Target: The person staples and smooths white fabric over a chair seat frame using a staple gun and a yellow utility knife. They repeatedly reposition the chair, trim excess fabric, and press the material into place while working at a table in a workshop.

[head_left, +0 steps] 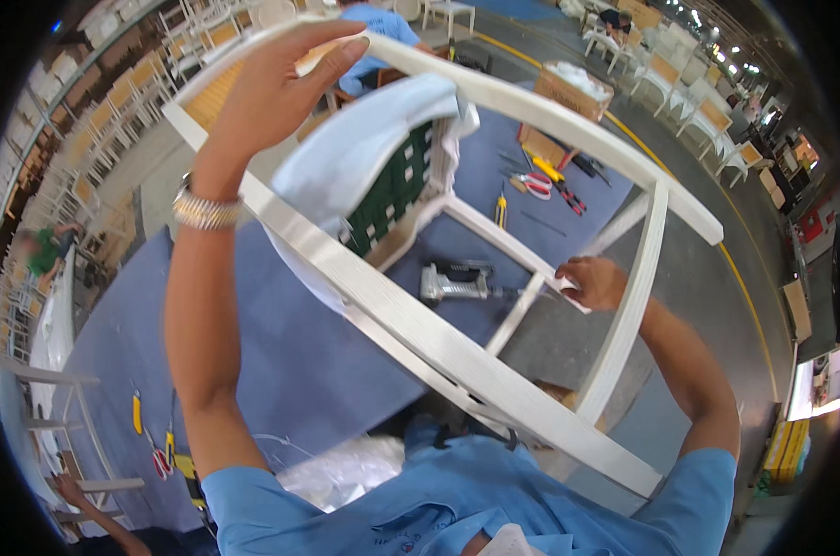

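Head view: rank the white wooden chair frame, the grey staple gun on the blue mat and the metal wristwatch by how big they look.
1. White wooden chair frame, largest by far.
2. Grey staple gun.
3. Metal wristwatch, though it sits nearer the camera, so the last two are unsure.

the left arm rises nearly straight up from the shoulder, short blue sleeve at its base, a metal watch band around the wrist. the left hand (273, 85) curls over at the top, fingers (332, 48) stretched forward. the right arm reaches forward, elbow bent, and the right hand (594, 284) is closed in a loose grip.
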The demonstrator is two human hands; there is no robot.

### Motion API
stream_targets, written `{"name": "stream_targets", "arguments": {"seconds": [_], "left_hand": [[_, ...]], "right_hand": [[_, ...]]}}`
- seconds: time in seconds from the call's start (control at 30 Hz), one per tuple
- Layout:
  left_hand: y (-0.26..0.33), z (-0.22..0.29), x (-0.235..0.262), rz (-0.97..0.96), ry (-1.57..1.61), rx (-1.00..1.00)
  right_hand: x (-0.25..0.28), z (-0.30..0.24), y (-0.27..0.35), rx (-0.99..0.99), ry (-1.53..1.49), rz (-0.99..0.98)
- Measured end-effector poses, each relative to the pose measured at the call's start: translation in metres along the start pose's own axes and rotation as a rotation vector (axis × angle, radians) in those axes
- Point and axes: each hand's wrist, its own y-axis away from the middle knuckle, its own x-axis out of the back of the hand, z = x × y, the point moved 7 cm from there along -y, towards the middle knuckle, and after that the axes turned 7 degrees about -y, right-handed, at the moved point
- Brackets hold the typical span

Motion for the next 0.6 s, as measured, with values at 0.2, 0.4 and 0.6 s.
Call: {"name": "stream_targets", "arguments": {"seconds": [0.2, 0.4, 0.6], "left_hand": [[-0.044, -0.178, -0.092, -0.291, 0.002, 0.236], [-0.006, -0.240, -0.183, -0.591, 0.305, 0.623], [0.025, -0.238, -0.202, -0.788, 0.397, 0.810]], "right_hand": [[-0.063, 0.016, -0.117, -0.072, -0.044, -0.121], [-0.177, -0.025, -0.218, 0.009, -0.241, 0.004], [-0.248, -0.064, -0.188, -0.105, -0.179, 0.083]]}}
